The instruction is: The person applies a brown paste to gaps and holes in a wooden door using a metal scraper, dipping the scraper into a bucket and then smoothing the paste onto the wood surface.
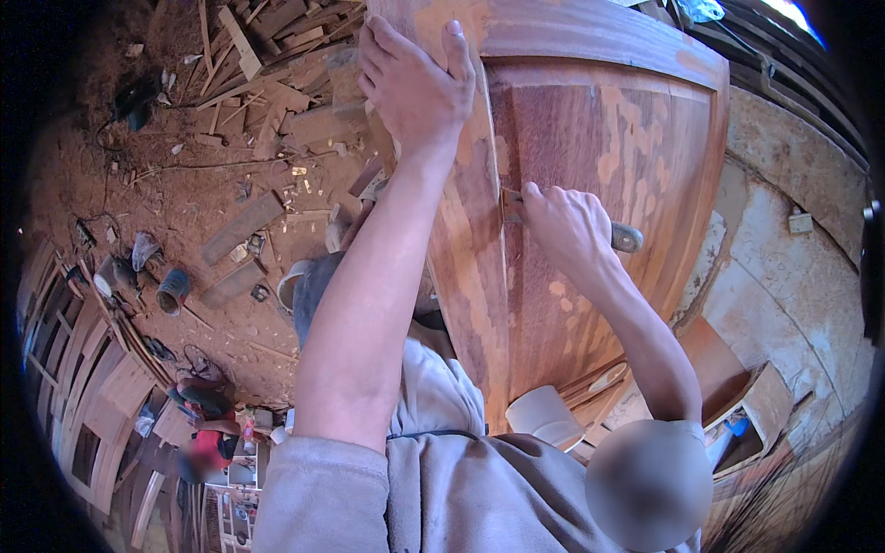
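Lumber: stacked boards (97, 392), far left of the panelled door (553, 120).
Bucket: dark blue-grey (172, 293), on the dirt floor (240, 198), well left of the door.
Co-worker: person in a red top (214, 444), low and well left of the door, near the lumber; hands too small to tell.
Scrap: wood offcuts (244, 46) strewn on the floor, left of the door's far end.
Left hand: laid flat (417, 97) on the door's left stile, far end; fingers slightly parted, thumb stuck out wide.
Scraper: flat-bladed scraper (627, 239), blade at the seam between left stile and inset panel; handle end pokes out right of the fist.
Right hand: curled tight (567, 226) round the scraper, above the door's inset panel.
Door: directly before the wearer, reddish-brown, orange filler patches (619, 138) on stile and panel.
Box: open wooden box (770, 405), right of the door's near end, blue item (737, 427) inside.
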`<state>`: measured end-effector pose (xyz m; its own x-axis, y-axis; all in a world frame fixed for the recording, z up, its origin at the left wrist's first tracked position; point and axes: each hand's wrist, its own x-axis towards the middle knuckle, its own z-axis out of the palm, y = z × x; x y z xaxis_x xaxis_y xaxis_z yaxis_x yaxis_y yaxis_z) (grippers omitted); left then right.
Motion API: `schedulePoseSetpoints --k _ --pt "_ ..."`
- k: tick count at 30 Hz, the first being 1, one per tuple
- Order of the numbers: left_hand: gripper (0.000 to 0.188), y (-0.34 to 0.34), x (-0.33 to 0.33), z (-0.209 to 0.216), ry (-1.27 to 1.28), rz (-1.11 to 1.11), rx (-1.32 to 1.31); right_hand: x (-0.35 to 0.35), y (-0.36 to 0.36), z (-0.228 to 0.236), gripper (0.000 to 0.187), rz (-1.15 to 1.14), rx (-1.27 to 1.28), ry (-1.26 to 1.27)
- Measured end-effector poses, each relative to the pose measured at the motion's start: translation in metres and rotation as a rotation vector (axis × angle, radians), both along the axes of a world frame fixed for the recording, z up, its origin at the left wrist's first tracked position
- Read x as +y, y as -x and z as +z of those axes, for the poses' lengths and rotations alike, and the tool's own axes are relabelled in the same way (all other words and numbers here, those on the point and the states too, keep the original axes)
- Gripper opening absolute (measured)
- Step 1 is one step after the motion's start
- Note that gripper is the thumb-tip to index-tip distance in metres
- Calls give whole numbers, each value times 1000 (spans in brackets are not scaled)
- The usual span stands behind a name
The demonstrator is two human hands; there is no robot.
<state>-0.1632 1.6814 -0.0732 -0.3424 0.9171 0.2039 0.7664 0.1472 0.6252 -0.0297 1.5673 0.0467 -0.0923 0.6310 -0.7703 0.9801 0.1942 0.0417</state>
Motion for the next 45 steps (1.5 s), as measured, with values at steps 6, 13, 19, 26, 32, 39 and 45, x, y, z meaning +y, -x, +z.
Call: schedulePoseSetpoints --k 6,13,19,26,32,39,45 --pt "80 -1 1 2 -4 6 -15 1 -2 -3 7 32 16 -25" --pt "80 -1 1 4 -6 6 -14 2 0 -5 7 65 15 -33" --pt "79 -2 1 0 -21 -3 10 -2 7 -3 8 64 -50 -20" --pt "79 -1 1 1 20 2 9 -2 0 3 10 -2 -157 27" --pt "81 -2 0 8 34 -5 -4 -45 -31 21 22 -283 -156 -14" --pt "83 1 -2 4 116 -14 -33 -117 -2 14 36 -1604 725 35" --pt "81 -5 1 7 86 -27 -3 -103 63 -6 31 -2580 1342 27"
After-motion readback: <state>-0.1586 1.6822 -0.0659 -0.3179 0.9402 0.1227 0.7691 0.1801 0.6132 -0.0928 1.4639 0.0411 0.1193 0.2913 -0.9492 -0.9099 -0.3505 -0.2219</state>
